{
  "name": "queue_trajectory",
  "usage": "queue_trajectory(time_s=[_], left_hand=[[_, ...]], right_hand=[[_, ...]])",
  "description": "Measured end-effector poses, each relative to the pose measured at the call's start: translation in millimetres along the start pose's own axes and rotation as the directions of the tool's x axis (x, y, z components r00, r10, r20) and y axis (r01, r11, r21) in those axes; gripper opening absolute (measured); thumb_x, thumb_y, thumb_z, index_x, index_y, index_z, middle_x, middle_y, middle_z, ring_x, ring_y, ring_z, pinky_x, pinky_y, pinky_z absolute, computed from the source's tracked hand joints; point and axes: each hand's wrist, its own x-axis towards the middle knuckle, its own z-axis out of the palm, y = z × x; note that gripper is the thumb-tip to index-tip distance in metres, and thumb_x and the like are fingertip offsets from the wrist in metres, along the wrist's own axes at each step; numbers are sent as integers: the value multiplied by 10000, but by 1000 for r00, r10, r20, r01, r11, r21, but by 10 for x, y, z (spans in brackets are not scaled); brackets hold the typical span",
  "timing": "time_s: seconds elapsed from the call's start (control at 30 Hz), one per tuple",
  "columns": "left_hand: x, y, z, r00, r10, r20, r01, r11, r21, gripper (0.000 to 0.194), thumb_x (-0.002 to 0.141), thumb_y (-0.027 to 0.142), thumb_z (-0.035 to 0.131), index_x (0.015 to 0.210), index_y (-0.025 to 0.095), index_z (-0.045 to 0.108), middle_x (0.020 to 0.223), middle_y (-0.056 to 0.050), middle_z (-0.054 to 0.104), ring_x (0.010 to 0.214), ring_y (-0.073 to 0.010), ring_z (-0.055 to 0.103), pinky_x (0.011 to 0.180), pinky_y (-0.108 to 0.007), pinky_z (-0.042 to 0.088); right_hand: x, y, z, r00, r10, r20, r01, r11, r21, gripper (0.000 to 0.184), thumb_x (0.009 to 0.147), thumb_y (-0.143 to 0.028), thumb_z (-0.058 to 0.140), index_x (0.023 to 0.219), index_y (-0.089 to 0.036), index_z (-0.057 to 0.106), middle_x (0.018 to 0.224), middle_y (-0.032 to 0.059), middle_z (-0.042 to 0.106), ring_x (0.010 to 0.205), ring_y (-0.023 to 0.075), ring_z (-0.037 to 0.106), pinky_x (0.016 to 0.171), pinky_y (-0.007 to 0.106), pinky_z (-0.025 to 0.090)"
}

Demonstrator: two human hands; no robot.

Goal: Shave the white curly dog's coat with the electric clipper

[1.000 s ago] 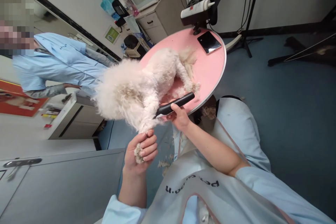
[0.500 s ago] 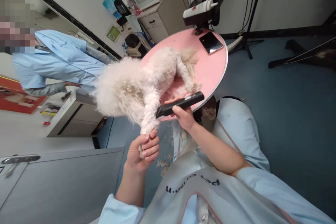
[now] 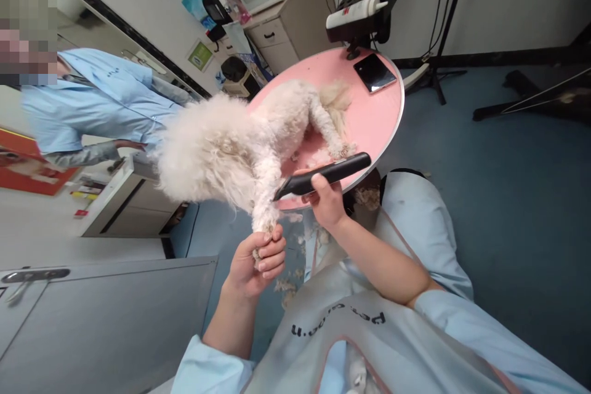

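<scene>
The fluffy white curly-coated dog (image 3: pixel 240 148) stands on the round pink surface (image 3: pixel 373 117), its front paw (image 3: pixel 264 228) stretched past the rim toward 6 o'clock. The left hand (image 3: pixel 256 261) has its fingers wrapped around that paw. At 3 o'clock of the leg, the right hand (image 3: pixel 325 200) grips the slim black electric clipper (image 3: pixel 323 175), blade tip beside the leg. Cut fur tufts (image 3: pixel 289 283) lie below. A flat black phone (image 3: pixel 375 72) rests at 1 o'clock on the surface.
</scene>
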Motion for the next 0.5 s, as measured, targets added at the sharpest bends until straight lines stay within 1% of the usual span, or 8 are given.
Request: queue_trajectory(time_s=[0.07, 0.13, 0.23, 0.3, 0.33, 0.4, 0.43, 0.5], left_hand=[[6, 14, 3, 1000, -8, -6, 8, 1000, 8, 76, 752, 136, 601, 731, 139, 528, 522, 110, 203, 385, -16, 48, 348, -124, 368], [3, 35, 5, 1000, -19, -8, 19, 1000, 13, 98, 747, 138, 578, 713, 150, 486, 538, 101, 224, 383, -13, 55, 352, -120, 365], [-9, 65, 21, 998, -49, 44, 50, 999, -1, 156, 746, 149, 553, 676, 167, 414, 526, 95, 241, 363, -12, 71, 346, -114, 349], [-12, 82, 58, 990, -64, 124, 68, 997, -33, 191, 748, 155, 545, 656, 175, 379, 489, 96, 241, 337, -14, 82, 323, -108, 308], [-13, 90, 86, 984, -66, 168, 75, 996, -49, 206, 750, 157, 543, 648, 179, 365, 471, 96, 242, 321, -14, 90, 309, -105, 281], [-13, 110, 155, 968, -64, 242, 85, 993, -77, 235, 754, 160, 539, 631, 184, 339, 443, 94, 254, 294, -10, 109, 289, -98, 236], [-15, 122, 193, 959, -60, 277, 89, 992, -92, 250, 759, 161, 535, 622, 186, 328, 433, 92, 267, 282, -8, 119, 282, -95, 223], [-23, 149, 266, 935, -45, 352, 97, 987, -131, 276, 767, 161, 528, 602, 192, 309, 414, 86, 297, 259, -2, 141, 268, -91, 213]], right_hand=[[-8, -8, 32, 991, 39, 129, -34, 999, -41, 297, 682, -405, 746, 848, -226, 577, 794, -12, 720, 520, 92, 564, 424, 198, 430], [-21, 6, 12, 974, 84, 211, -73, 995, -61, 350, 652, -391, 781, 863, -231, 553, 781, -20, 723, 519, 96, 576, 436, 199, 448], [-29, 11, -63, 963, 79, 257, -67, 996, -53, 383, 651, -412, 797, 889, -228, 560, 814, -8, 733, 555, 106, 603, 465, 207, 469], [-25, -11, -85, 969, -6, 249, 15, 999, -34, 365, 686, -422, 786, 916, -229, 579, 883, 9, 740, 594, 111, 618, 494, 218, 484], [-22, -22, -78, 971, -67, 230, 72, 997, -16, 349, 714, -423, 771, 940, -234, 584, 936, 17, 740, 642, 121, 639, 529, 231, 506], [-19, -26, -38, 963, -165, 215, 168, 986, 5, 327, 764, -412, 740, 998, -251, 579, 1046, 29, 727, 810, 155, 685, 662, 279, 562], [-20, -15, -15, 953, -185, 242, 191, 981, -4, 327, 777, -401, 733, 1024, -257, 573, 1093, 35, 716, 906, 173, 692, 749, 312, 577], [-34, 32, 14, 918, -158, 364, 194, 979, -64, 352, 772, -379, 745, 1052, -258, 570, 1165, 58, 695, 1066, 206, 673, 895, 378, 565]])
